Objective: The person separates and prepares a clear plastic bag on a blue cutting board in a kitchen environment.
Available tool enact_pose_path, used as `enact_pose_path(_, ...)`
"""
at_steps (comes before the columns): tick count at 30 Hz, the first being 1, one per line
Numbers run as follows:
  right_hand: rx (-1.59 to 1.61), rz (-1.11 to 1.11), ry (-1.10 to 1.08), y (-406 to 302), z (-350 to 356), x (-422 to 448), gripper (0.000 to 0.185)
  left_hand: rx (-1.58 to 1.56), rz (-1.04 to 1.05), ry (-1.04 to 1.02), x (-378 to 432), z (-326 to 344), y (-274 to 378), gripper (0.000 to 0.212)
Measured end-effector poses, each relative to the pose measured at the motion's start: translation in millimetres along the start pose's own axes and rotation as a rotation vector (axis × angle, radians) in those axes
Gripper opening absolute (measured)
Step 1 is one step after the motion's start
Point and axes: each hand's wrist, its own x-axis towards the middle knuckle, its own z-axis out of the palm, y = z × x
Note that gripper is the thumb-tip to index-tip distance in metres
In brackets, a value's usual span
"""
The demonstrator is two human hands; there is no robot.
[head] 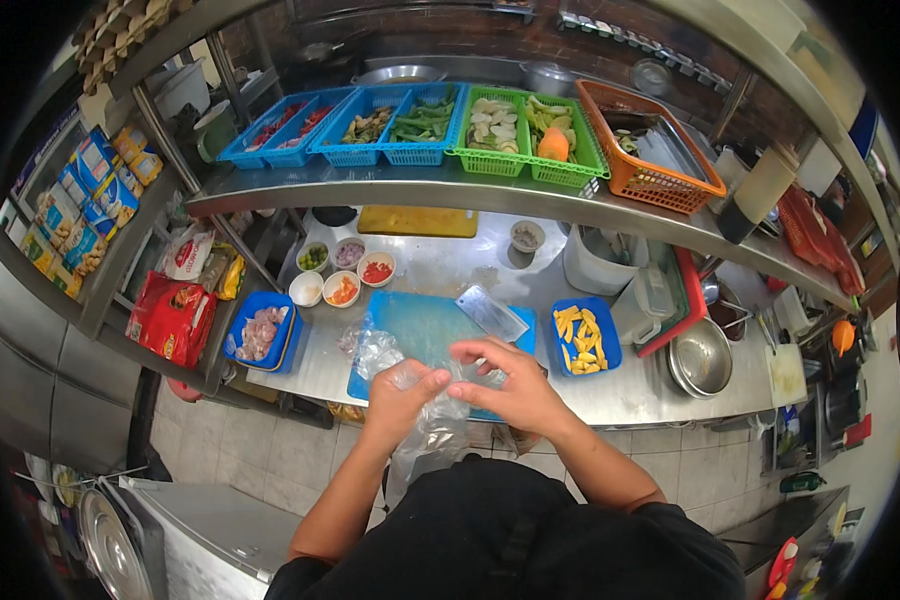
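Note:
My left hand pinches a clear plastic bag, which hangs crumpled in front of my black shirt. Close beside it, my right hand has its thumb and fingers apart, with film of the bag between them; whether they grip it I cannot tell. Beyond both hands lies a blue cutting board, partly covered by the bunched plastic. A cleaver rests flat on the board's right side, its handle hidden behind my right hand.
Left stands a blue container of raw meat pieces, near small bowls of chopped vegetables. Right are a blue basket of yellow pieces and metal bowls. A steel shelf with vegetable baskets spans above the steel table.

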Motion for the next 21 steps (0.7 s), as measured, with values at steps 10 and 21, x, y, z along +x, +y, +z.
enact_pose_path(10, 0.337, 0.262, 0.130, 29.7, 3.2, -21.7, 0.015, -0.076, 0.004, -0.102, -13.1, -7.9, 19.9, 0.017)
enact_pose_path(21, 0.179, 0.112, -0.212, 12.9, 6.8, -18.3, 0.024, -0.289, 0.037, -0.256, -15.5, -12.9, -5.4, 0.020)
